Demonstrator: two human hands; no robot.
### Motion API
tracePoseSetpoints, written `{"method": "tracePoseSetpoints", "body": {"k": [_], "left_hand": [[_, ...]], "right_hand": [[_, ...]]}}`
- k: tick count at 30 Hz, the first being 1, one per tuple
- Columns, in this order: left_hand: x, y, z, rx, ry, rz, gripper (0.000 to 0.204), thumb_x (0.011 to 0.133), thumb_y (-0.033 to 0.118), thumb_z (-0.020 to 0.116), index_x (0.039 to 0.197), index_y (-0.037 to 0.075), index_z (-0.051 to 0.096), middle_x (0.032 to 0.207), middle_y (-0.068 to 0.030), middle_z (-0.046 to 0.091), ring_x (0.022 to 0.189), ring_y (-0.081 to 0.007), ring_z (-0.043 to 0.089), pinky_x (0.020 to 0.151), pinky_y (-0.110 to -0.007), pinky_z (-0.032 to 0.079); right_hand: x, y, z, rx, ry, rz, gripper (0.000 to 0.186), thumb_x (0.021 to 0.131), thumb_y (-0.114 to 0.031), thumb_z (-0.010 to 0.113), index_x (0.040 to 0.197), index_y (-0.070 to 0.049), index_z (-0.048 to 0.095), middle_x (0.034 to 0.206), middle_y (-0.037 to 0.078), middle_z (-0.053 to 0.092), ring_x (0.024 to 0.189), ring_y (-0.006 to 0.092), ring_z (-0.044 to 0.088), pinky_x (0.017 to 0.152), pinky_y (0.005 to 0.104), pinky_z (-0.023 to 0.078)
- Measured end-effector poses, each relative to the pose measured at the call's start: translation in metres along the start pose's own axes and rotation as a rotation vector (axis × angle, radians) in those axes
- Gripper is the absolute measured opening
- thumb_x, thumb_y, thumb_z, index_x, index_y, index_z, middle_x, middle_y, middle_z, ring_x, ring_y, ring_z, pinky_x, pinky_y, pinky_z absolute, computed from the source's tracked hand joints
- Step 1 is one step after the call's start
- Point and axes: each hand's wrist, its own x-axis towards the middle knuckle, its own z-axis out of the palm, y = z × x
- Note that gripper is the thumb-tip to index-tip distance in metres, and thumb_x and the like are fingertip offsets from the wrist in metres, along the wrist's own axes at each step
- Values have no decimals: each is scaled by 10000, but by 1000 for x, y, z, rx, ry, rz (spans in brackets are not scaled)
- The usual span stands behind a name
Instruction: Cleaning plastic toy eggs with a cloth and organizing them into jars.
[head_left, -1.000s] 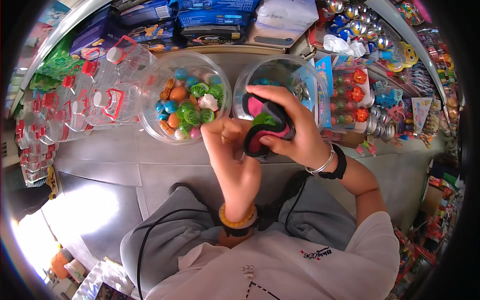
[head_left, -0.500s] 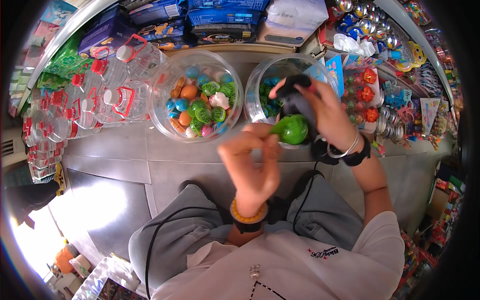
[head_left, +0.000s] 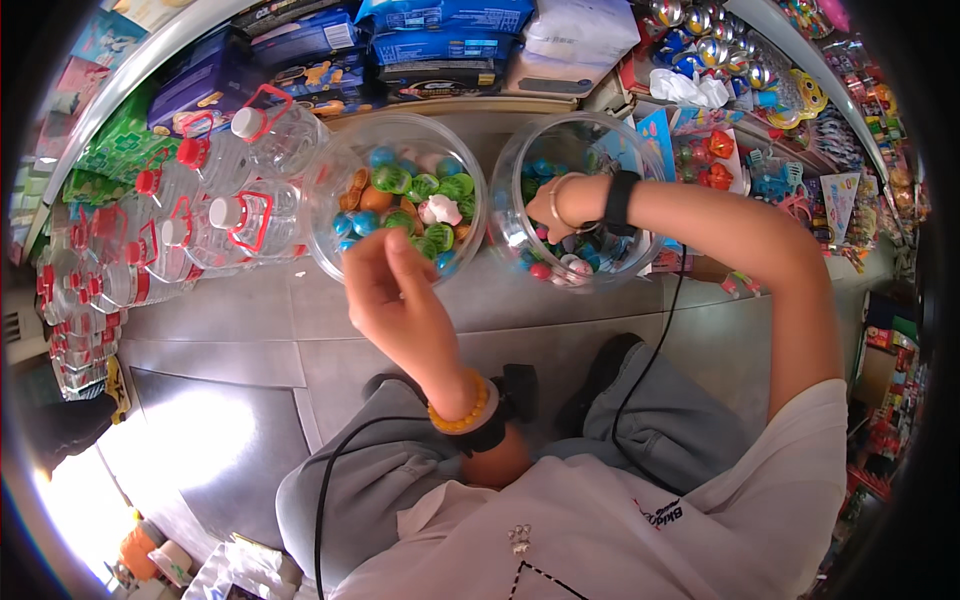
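Note:
Over the front rim of the left clear plastic tub [head_left: 313, 228] is my left hand [head_left: 400, 310], thumb and fingers apart, with nothing visible in it. That tub holds small round toys: translucent green balls [head_left: 424, 187], blue balls [head_left: 382, 157], a white figure [head_left: 440, 209] and orange-brown pieces. My right hand [head_left: 562, 205] reaches down inside the right clear tub [head_left: 513, 160]. Its fingers are hidden among blue, red and white balls, so their hold does not show. A red ball [head_left: 540, 271] and a white patterned ball [head_left: 578, 272] lie near that tub's front wall.
Large clear water bottles [head_left: 250, 216] with red handles stand left of the tubs. Blue packages [head_left: 440, 40] line the shelf behind. Small packaged toys [head_left: 715, 160] crowd the right side. A black cable [head_left: 665, 345] hangs across my right leg on the grey tiled floor.
My left hand has moved left to the left tub, and the green ball it was touching is gone from there. My right hand has gone down into the right tub; its dark item no longer shows.

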Motion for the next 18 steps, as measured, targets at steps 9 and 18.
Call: {"method": "tracePoseSetpoints", "body": {"k": [9,18], "left_hand": [[-38,109,-27,-216,-505,635,67,588,111,651,645,94,620,625,-11,612,545,-118,567,447,-180,384],[-43,114,-29,-306,-342,758,360,877,353,475,750,61,642,644,12,570,502,-93,510,479,-200,390]], "right_hand": [[66,12,42,244,-242,17,386,676,-333,640,895,-15,647,834,114,642,741,218,605,646,348,464],[81,7,39,389,89,-224,368,756,-390,576,900,-57,638,802,111,642,688,244,596,616,332,465]]}}
